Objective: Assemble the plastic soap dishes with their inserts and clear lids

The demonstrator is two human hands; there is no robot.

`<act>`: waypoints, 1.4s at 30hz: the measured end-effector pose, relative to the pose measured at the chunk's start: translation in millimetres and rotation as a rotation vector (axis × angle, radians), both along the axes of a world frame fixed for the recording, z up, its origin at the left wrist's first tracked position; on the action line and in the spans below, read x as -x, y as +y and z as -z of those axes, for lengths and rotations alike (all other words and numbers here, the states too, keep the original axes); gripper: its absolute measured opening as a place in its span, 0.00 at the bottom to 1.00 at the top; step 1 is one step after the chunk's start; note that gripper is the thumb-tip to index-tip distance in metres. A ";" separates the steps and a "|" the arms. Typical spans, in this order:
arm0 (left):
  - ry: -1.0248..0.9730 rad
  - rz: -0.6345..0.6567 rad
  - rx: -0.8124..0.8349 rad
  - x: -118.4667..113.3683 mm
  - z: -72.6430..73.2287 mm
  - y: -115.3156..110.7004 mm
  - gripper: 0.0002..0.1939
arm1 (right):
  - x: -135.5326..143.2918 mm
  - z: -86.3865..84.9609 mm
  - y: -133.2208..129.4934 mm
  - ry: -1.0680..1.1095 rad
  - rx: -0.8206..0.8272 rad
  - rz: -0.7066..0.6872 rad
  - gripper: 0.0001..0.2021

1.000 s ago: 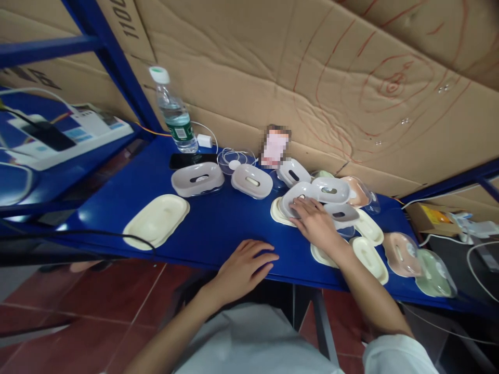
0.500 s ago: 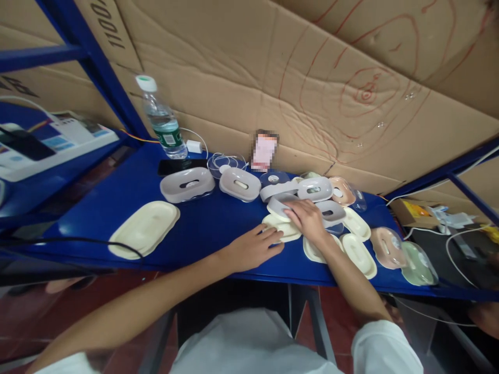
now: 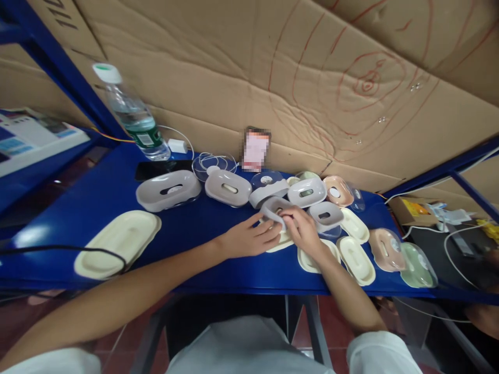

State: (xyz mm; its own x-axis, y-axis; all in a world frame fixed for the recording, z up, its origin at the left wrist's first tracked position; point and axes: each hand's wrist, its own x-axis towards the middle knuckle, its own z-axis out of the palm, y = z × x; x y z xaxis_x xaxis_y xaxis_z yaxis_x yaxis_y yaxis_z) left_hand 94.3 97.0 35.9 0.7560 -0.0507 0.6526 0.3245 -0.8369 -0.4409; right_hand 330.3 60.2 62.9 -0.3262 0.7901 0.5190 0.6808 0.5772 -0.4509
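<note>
1. R hand [image 3: 301, 228]: thumb + fingers gripping R end of grey tray [image 3: 270, 207].
2. L hand [image 3: 253, 237]: open, fingers spread at tray's near side; firm grip, can't tell.
3. Tray: above cream lid [image 3: 281, 245], blue table [image 3: 191, 259]. Bottle [image 3: 141, 127] back L.

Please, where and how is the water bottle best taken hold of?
Probably around the green label, coming from the front, with fingers wrapped about it: the bottle is round there, and cardboard stands close behind.
</note>
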 end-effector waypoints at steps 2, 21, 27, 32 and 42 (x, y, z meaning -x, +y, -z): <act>-0.063 0.049 0.055 3.0 1.7 1.7 0.05 | 1.4 1.3 -3.5 -0.010 0.042 -0.097 0.12; 0.174 -0.061 0.358 8.0 3.5 8.8 0.16 | -27.4 -9.5 -2.9 -0.058 -0.366 0.150 0.20; 0.191 -0.085 0.531 10.3 -2.4 -1.9 0.18 | -68.0 -4.7 20.2 -0.241 -0.308 0.451 0.17; 0.293 0.112 0.610 8.1 -3.1 -17.4 0.31 | -60.7 -3.8 16.1 -0.253 -0.269 0.389 0.22; 0.304 0.096 0.610 10.6 -2.5 -13.0 0.13 | -15.5 -7.9 -8.3 -0.360 0.033 -0.092 0.17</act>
State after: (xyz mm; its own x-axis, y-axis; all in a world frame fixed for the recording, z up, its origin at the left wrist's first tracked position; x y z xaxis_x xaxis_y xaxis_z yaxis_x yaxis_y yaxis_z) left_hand 83.7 84.0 38.4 0.9206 0.1828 0.3452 0.1732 -0.9831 0.0588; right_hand 345.9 51.8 70.8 -0.5535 0.7634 0.3329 0.7452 0.6325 -0.2113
